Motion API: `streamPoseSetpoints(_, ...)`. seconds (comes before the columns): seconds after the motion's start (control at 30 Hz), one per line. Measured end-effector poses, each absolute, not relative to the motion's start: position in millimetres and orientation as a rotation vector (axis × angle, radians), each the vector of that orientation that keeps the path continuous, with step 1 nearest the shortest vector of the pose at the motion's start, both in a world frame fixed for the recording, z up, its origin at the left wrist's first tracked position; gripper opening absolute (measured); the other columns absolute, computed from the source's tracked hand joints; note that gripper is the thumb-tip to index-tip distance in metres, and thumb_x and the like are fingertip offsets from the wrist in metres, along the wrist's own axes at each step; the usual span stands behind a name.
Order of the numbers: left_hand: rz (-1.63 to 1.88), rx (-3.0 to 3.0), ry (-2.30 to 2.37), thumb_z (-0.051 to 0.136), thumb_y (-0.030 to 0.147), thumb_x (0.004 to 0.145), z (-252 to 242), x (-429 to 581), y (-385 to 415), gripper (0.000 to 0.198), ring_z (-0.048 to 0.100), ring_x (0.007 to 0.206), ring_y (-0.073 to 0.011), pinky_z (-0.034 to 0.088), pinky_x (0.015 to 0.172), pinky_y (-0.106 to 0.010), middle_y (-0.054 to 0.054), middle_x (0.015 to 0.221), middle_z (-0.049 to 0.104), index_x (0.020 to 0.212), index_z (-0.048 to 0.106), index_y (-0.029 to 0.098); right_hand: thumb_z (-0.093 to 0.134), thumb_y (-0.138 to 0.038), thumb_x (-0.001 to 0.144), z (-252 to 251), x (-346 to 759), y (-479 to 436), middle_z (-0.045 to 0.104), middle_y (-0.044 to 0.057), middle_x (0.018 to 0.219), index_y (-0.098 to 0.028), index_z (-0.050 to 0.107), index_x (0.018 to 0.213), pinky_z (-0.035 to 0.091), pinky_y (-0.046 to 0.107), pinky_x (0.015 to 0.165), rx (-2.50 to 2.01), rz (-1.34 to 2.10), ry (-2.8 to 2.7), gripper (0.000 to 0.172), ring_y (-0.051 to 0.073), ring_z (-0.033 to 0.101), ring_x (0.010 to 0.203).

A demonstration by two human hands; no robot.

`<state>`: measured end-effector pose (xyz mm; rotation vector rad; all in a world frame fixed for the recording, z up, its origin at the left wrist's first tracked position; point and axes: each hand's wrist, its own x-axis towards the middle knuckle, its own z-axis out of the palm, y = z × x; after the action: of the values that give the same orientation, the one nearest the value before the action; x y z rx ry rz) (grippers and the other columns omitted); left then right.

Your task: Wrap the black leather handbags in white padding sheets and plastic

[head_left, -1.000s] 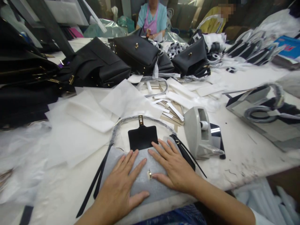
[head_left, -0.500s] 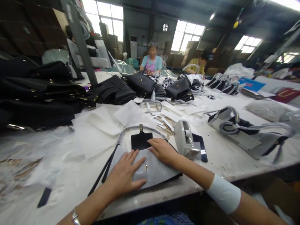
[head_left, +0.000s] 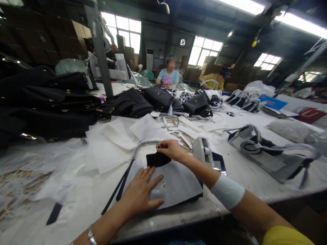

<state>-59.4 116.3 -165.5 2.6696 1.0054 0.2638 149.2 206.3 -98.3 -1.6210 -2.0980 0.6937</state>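
Observation:
A black handbag point(head_left: 119, 195) lies flat at the table's front edge, its front covered by a translucent white sheet point(head_left: 180, 185). A small gold fitting point(head_left: 164, 185) pokes through the sheet. My left hand point(head_left: 143, 190) rests flat on the sheet, fingers spread. Above it my right hand point(head_left: 172, 149) pinches the gold clasp point(head_left: 158, 145) at the end of the bag's black tab point(head_left: 157, 160), which is partly raised. The wrapped handle point(head_left: 138, 149) arches behind the tab, and a black strap point(head_left: 114, 190) hangs off the bag's left side.
To the right stand a tape dispenser point(head_left: 201, 151) and a dark phone-like slab point(head_left: 220, 163). Beyond lies a partly wrapped bag point(head_left: 265, 156). Paper sheets point(head_left: 109, 139) spread behind, black bags point(head_left: 51, 98) pile up left, and a metal post point(head_left: 103, 58) rises there. Two co-workers sit across the table.
My right hand has moved from lying flat on the sheet up to the clasp and closed on it, bending the tab. My left hand stays on the sheet. The view has shifted slightly.

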Motion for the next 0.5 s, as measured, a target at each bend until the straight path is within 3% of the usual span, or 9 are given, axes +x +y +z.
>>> streamPoseSetpoints(0.13,0.363,2.689,0.998,0.067,0.058,0.077,-169,-60,115,0.075,0.039,0.137,-0.0378,0.03,0.112,-0.057,-0.015,0.151,0.041,0.143,0.044,0.029,0.063,-0.016,0.087,-96,159,141,0.076,-0.001,0.103,-0.024,0.075,0.101,0.051,0.024,0.092,-1.36,0.697,-2.128,0.021,0.016,0.07,0.098)
streamPoseSetpoints(0.33,0.435,2.716,0.989,0.07,0.056,0.075,-171,-60,112,0.076,0.048,0.127,-0.0358,0.03,0.113,-0.056,-0.012,0.133,0.058,0.141,0.047,0.026,0.051,-0.007,0.091,-144,177,87,0.069,0.004,0.124,-0.024,0.069,0.12,0.049,0.033,0.105,-1.134,0.646,-2.229,0.038,0.018,0.061,0.119)
streamPoseSetpoints(0.5,0.445,2.737,0.998,0.067,0.058,0.077,-173,-61,112,0.071,0.051,0.124,-0.0369,0.032,0.111,-0.057,-0.013,0.123,0.063,0.136,0.052,0.022,0.058,-0.012,0.091,-159,177,84,0.067,0.005,0.126,-0.024,0.068,0.122,0.047,0.033,0.107,-1.111,0.676,-2.233,0.034,0.018,0.059,0.123)
